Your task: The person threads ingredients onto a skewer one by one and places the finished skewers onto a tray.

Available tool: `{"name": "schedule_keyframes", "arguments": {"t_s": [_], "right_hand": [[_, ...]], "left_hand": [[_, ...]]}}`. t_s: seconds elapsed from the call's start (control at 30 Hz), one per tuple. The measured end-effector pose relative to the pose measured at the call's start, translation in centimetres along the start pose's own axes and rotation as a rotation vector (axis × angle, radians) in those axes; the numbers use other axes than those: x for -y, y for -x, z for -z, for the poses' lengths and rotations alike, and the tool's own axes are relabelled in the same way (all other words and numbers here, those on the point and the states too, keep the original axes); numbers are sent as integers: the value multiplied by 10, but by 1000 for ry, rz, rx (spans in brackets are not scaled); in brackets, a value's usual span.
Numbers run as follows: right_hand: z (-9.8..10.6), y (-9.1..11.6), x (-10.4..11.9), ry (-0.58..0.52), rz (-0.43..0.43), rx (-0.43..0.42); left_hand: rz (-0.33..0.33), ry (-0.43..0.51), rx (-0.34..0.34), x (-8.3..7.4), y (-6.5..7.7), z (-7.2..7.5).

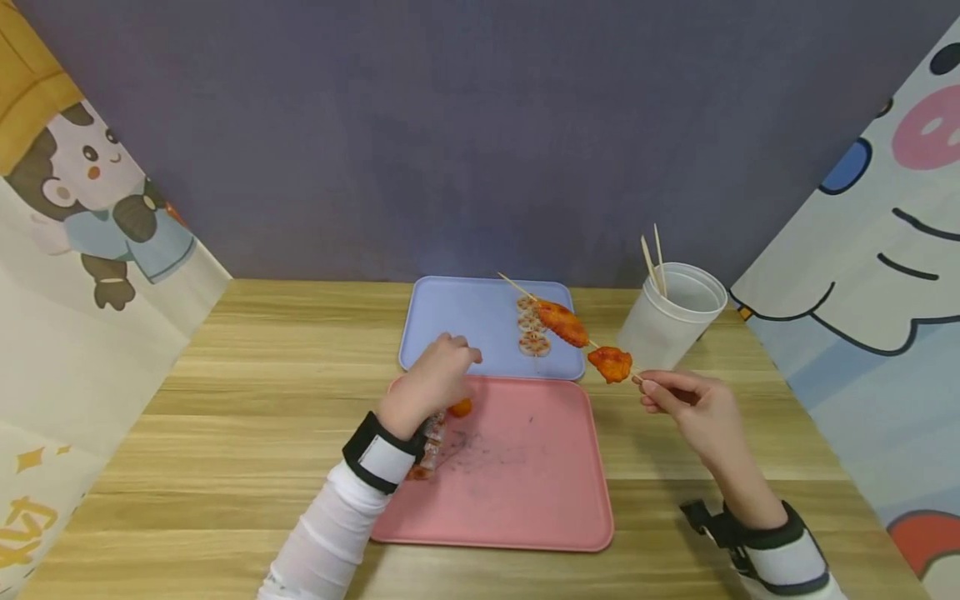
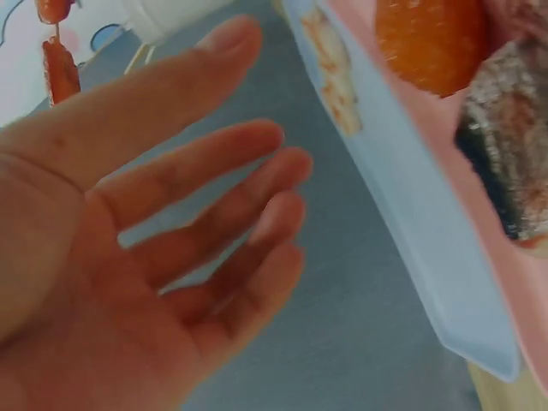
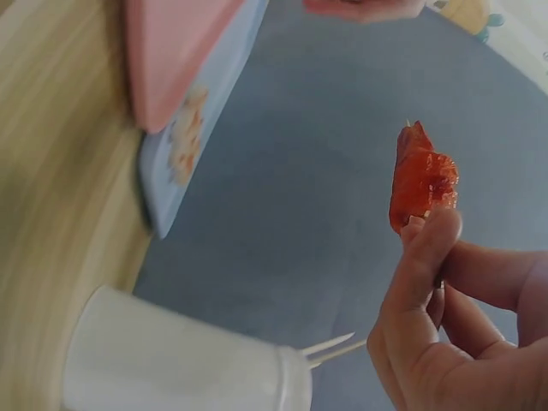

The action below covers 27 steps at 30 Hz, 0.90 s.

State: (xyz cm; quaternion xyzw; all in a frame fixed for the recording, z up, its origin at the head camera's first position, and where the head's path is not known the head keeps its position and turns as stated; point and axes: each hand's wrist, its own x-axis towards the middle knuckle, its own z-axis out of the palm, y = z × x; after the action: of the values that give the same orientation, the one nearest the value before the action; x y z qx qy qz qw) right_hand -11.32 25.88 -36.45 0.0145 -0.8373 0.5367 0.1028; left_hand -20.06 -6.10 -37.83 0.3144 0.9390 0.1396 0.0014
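My right hand (image 1: 701,412) pinches the bare end of a wooden food skewer (image 1: 562,323) between thumb and fingers. Two glossy orange-red pieces are threaded on it: a long scored one toward the tip and a chunky one (image 3: 422,180) near my fingers. The skewer slants up and left over the blue tray's right edge. My left hand (image 1: 435,379) hovers over the pink tray's (image 1: 532,492) upper left, its loosely bent fingers holding nothing in the left wrist view. Below it lie an orange piece (image 2: 432,43) and a greyish, dark-edged piece (image 2: 514,141), partly hidden by my wrist in the head view.
Behind the pink tray is a blue tray (image 1: 457,317) with a skewer of lotus root slices (image 1: 535,343) on its right side. A white cup (image 1: 663,325) holding a few wooden sticks (image 1: 651,262) stands at back right. A grey wall (image 1: 480,150) closes off the wooden table's (image 1: 247,400) rear.
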Motion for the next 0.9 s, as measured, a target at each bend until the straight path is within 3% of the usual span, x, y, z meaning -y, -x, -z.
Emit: {"name": "schedule_keyframes", "arguments": {"t_s": [0.13, 0.23, 0.47, 0.9], "right_hand": [[7, 1, -7, 31, -17, -8], [9, 2, -10, 74, -22, -13], [10, -1, -13, 129, -10, -20], [10, -1, -12, 113, -10, -28]], "left_hand": [[-30, -14, 113, 1, 0, -9], [-24, -20, 151, 1, 2, -14], [9, -70, 174, -3, 7, -20], [-15, -65, 167, -5, 9, -21]]}}
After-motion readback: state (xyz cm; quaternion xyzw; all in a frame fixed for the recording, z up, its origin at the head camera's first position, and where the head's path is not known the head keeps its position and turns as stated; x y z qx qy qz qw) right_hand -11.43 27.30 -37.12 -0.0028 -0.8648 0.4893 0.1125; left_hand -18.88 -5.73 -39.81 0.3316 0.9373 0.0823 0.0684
